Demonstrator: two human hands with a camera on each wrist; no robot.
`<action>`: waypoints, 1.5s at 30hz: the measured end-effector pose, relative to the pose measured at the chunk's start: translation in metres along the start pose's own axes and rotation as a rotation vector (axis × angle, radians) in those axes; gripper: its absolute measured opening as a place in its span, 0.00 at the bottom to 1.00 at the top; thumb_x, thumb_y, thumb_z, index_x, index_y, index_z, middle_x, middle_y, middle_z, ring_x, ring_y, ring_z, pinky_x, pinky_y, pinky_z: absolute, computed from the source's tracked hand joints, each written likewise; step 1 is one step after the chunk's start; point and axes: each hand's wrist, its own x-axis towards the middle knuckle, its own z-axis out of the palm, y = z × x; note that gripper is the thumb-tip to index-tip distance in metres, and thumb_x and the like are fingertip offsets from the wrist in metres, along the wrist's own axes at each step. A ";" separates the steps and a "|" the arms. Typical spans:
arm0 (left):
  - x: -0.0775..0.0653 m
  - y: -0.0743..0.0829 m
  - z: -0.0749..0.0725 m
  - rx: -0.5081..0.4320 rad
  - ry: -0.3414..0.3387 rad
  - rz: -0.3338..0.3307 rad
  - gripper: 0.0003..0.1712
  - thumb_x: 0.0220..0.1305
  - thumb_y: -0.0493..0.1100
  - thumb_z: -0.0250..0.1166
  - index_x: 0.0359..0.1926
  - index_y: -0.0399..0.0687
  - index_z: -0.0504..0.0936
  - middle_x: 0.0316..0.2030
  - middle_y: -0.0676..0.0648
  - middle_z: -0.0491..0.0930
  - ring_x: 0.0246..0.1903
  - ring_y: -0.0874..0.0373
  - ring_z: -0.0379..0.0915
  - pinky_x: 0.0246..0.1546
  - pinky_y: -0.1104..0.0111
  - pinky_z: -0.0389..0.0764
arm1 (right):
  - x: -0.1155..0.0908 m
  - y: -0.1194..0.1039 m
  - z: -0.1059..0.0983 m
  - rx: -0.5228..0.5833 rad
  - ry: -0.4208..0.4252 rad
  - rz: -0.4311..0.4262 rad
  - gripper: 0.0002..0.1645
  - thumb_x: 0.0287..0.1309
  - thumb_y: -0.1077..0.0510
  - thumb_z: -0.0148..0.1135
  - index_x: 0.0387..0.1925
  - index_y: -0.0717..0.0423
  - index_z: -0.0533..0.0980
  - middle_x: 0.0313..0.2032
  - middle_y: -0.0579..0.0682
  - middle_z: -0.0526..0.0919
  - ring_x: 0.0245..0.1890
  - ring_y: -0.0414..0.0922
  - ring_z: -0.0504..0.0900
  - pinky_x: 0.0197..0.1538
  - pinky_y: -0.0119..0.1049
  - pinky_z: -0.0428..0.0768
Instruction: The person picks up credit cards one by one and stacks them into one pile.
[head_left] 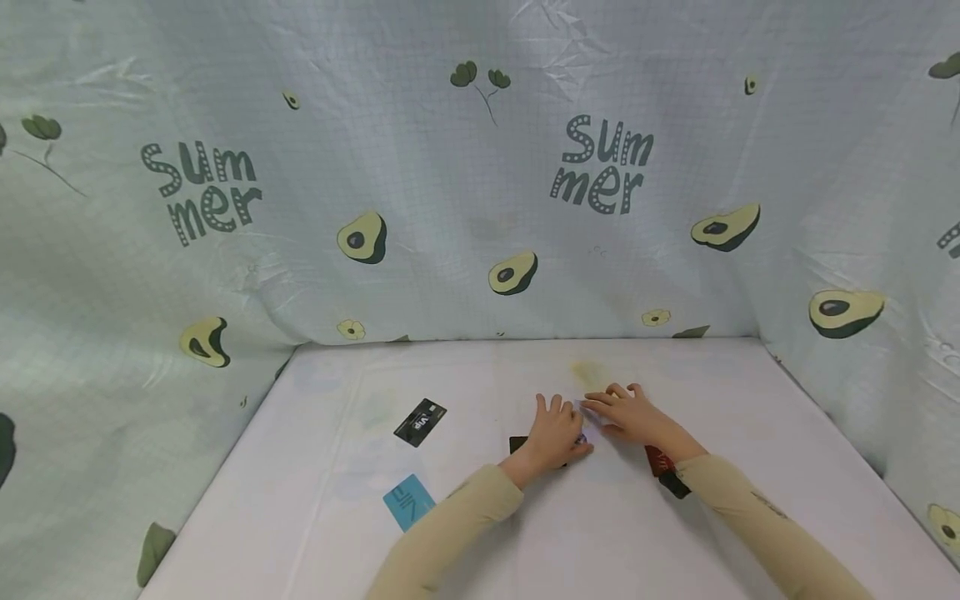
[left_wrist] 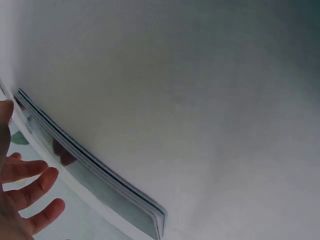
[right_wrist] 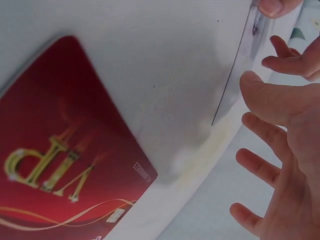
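Observation:
A pale lilac card [head_left: 592, 423] lies between the two hands near the middle of the table; the right wrist view shows it edge-on as a thin slanted card [right_wrist: 234, 82]. My left hand [head_left: 553, 435] holds it at one end, its thumb [right_wrist: 272, 6] on the corner. At the other end is my right hand [head_left: 633, 417], thumb close to the card's edge and the other fingers spread and relaxed. Beneath my left wrist sits a stack of dark cards [left_wrist: 95, 165], mostly covered in the head view. A red VIP card [right_wrist: 70, 150] lies below my right wrist.
To the left are a black VIP card [head_left: 420, 422] and a blue card [head_left: 408, 502], flat on the white table [head_left: 315, 467]. Partly under the right forearm, a black card [head_left: 674, 485] shows beside the red one. A printed avocado curtain [head_left: 427, 183] stands behind and at both sides.

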 end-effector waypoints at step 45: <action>0.021 0.003 0.001 0.027 -0.219 -0.020 0.33 0.44 0.74 0.48 0.39 0.55 0.75 0.34 0.56 0.75 0.38 0.60 0.70 0.41 0.63 0.70 | -0.003 0.009 0.009 -0.002 0.029 0.036 0.24 0.35 0.40 0.67 0.34 0.47 0.73 0.34 0.44 0.72 0.35 0.44 0.65 0.35 0.45 0.66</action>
